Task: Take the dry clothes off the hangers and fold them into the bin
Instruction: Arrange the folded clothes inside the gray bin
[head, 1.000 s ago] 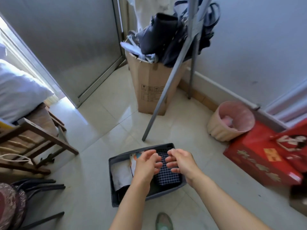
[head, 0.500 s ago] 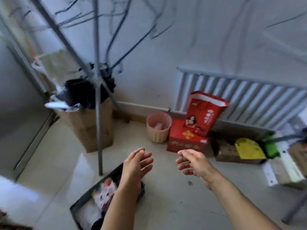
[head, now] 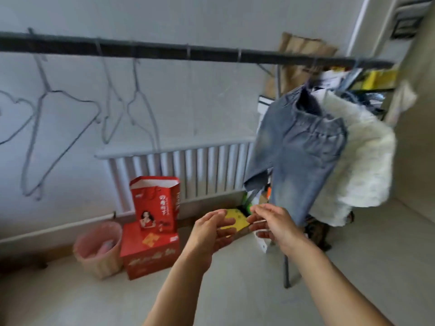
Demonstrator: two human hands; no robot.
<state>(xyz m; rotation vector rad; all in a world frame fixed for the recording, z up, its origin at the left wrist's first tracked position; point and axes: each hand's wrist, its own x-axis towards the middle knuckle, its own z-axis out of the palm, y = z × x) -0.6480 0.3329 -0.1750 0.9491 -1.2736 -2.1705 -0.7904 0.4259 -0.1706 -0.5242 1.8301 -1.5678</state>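
A pair of blue jeans hangs from the dark rail at the right, with a fluffy white garment behind it. Several bare wire hangers dangle along the rail's left and middle. My left hand and my right hand are raised side by side below the jeans, fingers loose, holding nothing and touching no cloth. The bin is out of view.
A white radiator runs along the wall. On the floor stand a pink basket, a red box with a red bag on it, and a yellow item. The rack's leg stands just right of my right arm.
My view has swung up and right from the bin on the floor to the rail. Both hands have lifted away from the bin toward the hanging jeans, still empty.
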